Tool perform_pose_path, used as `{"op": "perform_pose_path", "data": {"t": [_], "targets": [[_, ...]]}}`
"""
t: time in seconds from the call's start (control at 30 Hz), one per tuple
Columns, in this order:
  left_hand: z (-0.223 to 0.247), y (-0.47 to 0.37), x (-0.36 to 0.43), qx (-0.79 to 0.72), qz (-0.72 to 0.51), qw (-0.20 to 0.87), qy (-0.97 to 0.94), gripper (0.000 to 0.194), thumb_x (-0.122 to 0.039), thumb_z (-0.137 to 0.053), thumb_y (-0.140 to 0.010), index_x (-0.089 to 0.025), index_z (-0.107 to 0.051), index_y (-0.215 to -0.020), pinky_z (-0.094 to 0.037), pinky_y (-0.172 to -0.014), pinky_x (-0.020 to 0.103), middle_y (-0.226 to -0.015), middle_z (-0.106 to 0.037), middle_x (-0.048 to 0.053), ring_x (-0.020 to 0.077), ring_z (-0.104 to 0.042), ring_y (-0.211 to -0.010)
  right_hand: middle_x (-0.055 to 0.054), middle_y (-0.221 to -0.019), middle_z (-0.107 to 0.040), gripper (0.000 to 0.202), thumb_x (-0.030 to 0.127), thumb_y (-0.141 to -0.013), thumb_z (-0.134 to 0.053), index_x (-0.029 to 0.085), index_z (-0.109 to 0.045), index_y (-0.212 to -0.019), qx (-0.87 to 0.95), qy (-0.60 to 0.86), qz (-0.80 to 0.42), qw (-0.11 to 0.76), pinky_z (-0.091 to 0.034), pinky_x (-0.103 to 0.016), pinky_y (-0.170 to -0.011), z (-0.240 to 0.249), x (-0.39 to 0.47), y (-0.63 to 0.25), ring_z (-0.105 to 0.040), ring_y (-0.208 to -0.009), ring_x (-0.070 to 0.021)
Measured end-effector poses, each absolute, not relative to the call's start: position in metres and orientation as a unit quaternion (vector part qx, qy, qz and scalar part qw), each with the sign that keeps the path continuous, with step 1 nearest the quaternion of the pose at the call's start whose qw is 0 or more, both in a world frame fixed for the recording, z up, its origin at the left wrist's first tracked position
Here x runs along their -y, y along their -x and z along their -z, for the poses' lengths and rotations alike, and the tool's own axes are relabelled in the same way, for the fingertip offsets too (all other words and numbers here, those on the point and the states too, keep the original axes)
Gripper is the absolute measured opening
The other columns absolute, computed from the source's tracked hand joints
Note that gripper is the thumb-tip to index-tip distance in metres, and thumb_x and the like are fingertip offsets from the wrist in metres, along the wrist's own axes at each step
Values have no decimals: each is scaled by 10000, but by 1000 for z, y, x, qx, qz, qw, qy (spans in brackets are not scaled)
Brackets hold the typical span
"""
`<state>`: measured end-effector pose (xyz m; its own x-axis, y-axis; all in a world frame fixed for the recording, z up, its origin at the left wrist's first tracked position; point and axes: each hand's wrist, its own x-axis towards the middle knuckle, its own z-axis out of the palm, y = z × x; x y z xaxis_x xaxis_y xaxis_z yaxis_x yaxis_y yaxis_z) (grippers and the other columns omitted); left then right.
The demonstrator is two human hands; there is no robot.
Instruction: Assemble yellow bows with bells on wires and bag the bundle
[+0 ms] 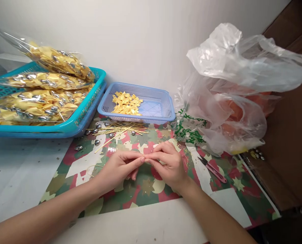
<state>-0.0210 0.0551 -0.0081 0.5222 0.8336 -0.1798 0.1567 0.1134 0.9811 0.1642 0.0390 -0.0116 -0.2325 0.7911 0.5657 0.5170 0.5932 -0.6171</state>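
My left hand (124, 166) and my right hand (169, 166) meet over the patterned sheet, thumbs and forefingers pinched tip to tip. Whatever lies between the fingertips is too small or hidden to make out. A thin pale cord (91, 167) curls on the sheet beside my left hand; whether it reaches the fingers I cannot tell. Just beyond the hands lies a loose pile of gold ties (126, 128). Several shiny silver beads (97, 142) are scattered around it. Pink-handled thread snips (213, 170) rest to the right of my right hand.
At the back, a blue basket (154, 119) holds yellow folded pieces (126, 101). A turquoise basket (100, 79) on the left carries clear bags (44, 105) of yellow pieces with silver beads. Crumpled plastic bags (217, 112) bulge at the right. The camouflage-patterned sheet (107, 200) covers the tabletop.
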Motion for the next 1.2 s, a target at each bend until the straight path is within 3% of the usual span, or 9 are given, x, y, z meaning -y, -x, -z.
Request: {"op": "perform_pose_path", "data": {"t": [0.27, 0.53, 0.7, 0.83, 1.2], "targets": [[5, 23, -58, -365, -308, 499, -724, 230, -289, -580, -902, -191, -751, -784, -394, -463, 216, -511, -570, -18, 111, -507, -459, -23, -749, -653, 137, 252, -897, -620, 249, -753, -863, 772, 408, -153, 463, -416, -338, -675, 13, -37, -164, -560, -711, -155], [11, 25, -57, -324, -307, 413, -794, 270, -248, -570, -901, -180, -684, -666, -376, -498, 225, -526, -595, -6, 112, -505, -495, -10, -715, -612, 133, 246, -886, -634, 233, -745, -813, 766, 391, -180, 478, -409, -336, -688, 18, -37, -161, -539, -697, -147], [10, 24, -53, -351, -326, 532, -698, 204, -298, -577, -897, -180, -675, -762, -428, -515, 214, -651, -630, 7, 120, -557, -567, -13, -844, -631, 92, 298, -865, -657, 239, -693, -926, 739, 403, -302, 448, -446, -353, -796, 11, -39, -163, -567, -821, -167], [11, 24, -51, -344, -331, 620, -623, 219, -334, -574, -900, -177, -637, -760, -447, -533, 203, -653, -608, -10, 105, -547, -573, -6, -902, -634, 45, 246, -889, -616, 236, -617, -932, 751, 400, -344, 397, -435, -329, -815, 6, -39, -165, -543, -878, -163], [14, 23, -51, -362, -336, 620, -609, 246, -360, -546, -917, -190, -612, -752, -444, -587, 223, -678, -614, -10, 118, -568, -627, 14, -826, -595, 141, 180, -879, -605, 218, -505, -788, 753, 416, -344, 376, -410, -297, -783, 9, -40, -163, -513, -810, -145]]}}
